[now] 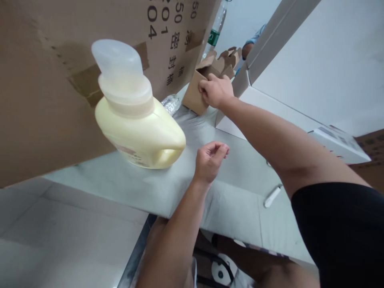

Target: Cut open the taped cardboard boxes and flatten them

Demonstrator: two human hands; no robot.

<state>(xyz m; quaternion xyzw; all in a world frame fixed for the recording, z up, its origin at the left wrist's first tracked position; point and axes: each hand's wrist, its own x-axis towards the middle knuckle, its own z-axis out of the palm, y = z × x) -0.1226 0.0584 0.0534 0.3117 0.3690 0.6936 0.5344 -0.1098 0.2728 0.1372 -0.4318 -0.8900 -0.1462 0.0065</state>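
Observation:
My right hand (216, 90) reaches forward to a small open cardboard box (193, 95) at the back of the covered table. Its curled fingers rest over the box's near upper edge, and the flaps stand up behind them. Over the middle of the table is my left hand (211, 160), its fingers curled in and the thumb pressed against them. Anything inside that hand is too small or hidden to make out. To its left stands a pale yellow jug-like bottle (141, 128) with a large translucent cap (118, 58).
A big cardboard carton (45, 100) with printed characters walls off the left. White boxes (300, 52) stand at the right. A white-handled tool (272, 197) lies on the table cover (237, 176). Plastic bottles, one with a green label (213, 37), and another person's arm (247, 50) are behind.

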